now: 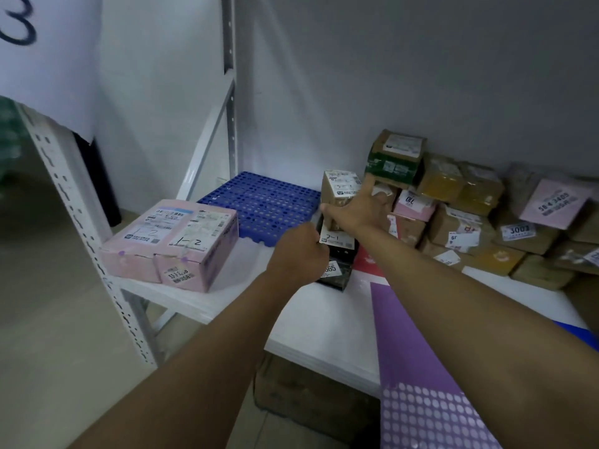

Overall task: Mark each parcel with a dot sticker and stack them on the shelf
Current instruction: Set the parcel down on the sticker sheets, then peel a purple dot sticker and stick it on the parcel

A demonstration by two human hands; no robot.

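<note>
While two pink boxes (168, 244) marked 1-2 sit side by side at the shelf's (324, 325) left edge, a blue grid (262, 205) lies just behind them. Left hand (296, 254) is curled up against the black parcel (337, 264), fingers hidden, so I cannot tell if it grips. Right hand (358, 212) reaches over, thumb and fingers spread around the brown parcel (340, 192) atop the black one. Right of that, brown and pink parcels (466, 209) are heaped against the wall. Front right, a purple sticker sheet (421, 400) lies under the right forearm.
</note>
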